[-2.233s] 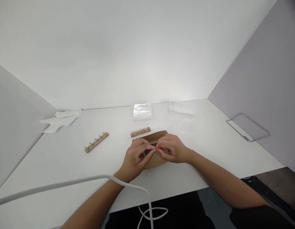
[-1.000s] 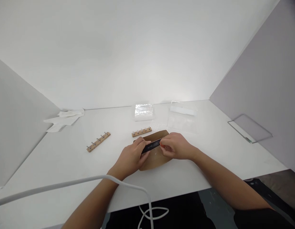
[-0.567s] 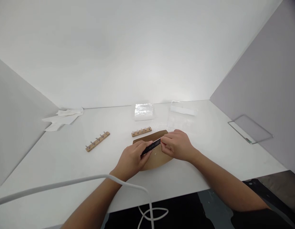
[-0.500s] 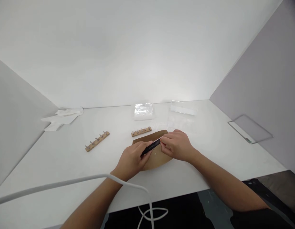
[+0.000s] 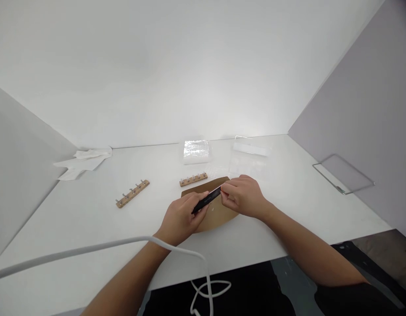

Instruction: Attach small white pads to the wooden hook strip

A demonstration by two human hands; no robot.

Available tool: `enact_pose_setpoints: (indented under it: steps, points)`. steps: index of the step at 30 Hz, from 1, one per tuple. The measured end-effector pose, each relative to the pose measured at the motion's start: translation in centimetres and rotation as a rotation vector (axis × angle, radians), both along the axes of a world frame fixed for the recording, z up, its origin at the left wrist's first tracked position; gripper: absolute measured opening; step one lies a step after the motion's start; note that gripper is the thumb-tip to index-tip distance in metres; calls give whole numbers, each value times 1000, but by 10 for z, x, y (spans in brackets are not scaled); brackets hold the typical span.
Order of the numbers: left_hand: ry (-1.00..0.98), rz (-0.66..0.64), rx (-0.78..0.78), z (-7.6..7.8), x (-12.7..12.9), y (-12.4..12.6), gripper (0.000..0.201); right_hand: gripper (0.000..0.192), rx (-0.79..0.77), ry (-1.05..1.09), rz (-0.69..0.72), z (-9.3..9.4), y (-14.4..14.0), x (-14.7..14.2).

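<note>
My left hand [image 5: 179, 217] is closed round a slim black bar [image 5: 206, 200] with small pale lettering on its side. The bar slants up to the right. My right hand [image 5: 244, 196] is pinched at the bar's far end, its fingertips hiding that end. I cannot tell whether anything else is between those fingers. Under both hands lies a brown, curved-edged sheet [image 5: 219, 218], partly covered by them. Just behind it is a short wooden strip with several small pegs or hooks [image 5: 194, 179]. Another wooden strip with metal hooks [image 5: 133, 193] lies to the left.
A clear-wrapped white packet [image 5: 196, 152] and transparent plastic pieces [image 5: 251, 148] lie near the back wall. White crumpled paper [image 5: 84, 163] is at the left. A metal wire frame [image 5: 343, 193] leans at the right wall. A white cable [image 5: 91, 249] crosses over my left forearm.
The view has shifted slightly. Both hands keep their hold at nearly the same place, and a little more of the black bar shows between them.
</note>
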State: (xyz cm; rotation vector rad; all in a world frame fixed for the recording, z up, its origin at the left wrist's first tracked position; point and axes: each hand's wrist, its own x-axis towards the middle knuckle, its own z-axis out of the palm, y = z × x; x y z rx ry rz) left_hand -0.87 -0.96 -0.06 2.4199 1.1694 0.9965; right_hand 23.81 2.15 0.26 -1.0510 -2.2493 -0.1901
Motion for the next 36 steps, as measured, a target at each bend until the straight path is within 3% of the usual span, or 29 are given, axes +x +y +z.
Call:
enact_pose_setpoints:
  steps: [7, 12, 18, 24, 30, 36]
  points:
    - [-22, 14, 32, 0, -1, 2, 24, 19, -52, -5, 64, -6, 0, -2]
    - [-64, 28, 40, 3, 1, 0, 24, 21, -30, 15, 34, -4, 0, -2]
    - [-159, 46, -55, 4, 6, -2, 22, 23, 14, 2, 5, -3, 0, -3]
    - [-244, 41, -135, 8, 11, -5, 15, 21, 25, -9, 90, -7, -6, -15]
    - [-348, 74, -257, 13, 14, -10, 14, 27, 115, 77, -75, -3, -4, -12]
    - [-338, 118, -248, 10, 16, -13, 16, 24, 104, 53, -45, -4, -5, -14]
